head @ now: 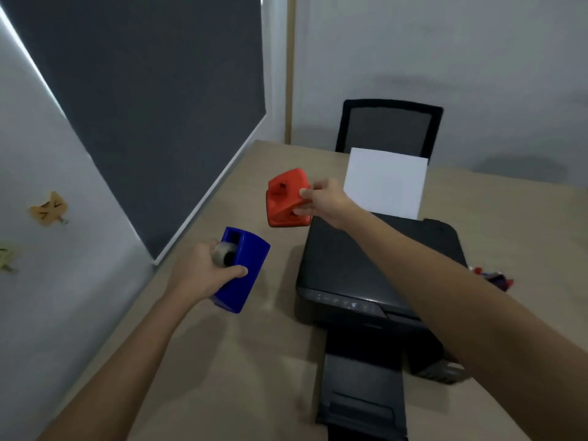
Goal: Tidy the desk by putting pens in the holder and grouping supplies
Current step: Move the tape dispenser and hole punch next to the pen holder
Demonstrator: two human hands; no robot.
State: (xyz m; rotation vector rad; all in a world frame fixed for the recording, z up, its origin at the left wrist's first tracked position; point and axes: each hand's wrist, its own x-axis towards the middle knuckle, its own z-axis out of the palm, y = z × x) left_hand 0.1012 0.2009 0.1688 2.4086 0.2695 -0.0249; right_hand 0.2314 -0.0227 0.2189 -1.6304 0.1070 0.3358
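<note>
Both hands are full, so the grouping step seems to be in hand. The left hand is closed round a blue dispenser with a tape roll seated in its top; the dispenser looks tilted and I cannot tell whether its base touches the desk or is just clear of it. The right hand pinches an orange dispenser by its near edge, thumb over the top and fingers beneath, holding it above the desk just left of the printer.

The two dispensers are near each other but apart. No pen holder shows — only a blurred red-and-blue cluster at the printer's right, too indistinct to name.

The next move, as I judge it, calls for setting both down side by side on bare desk left of the printer, bases flat.
</note>
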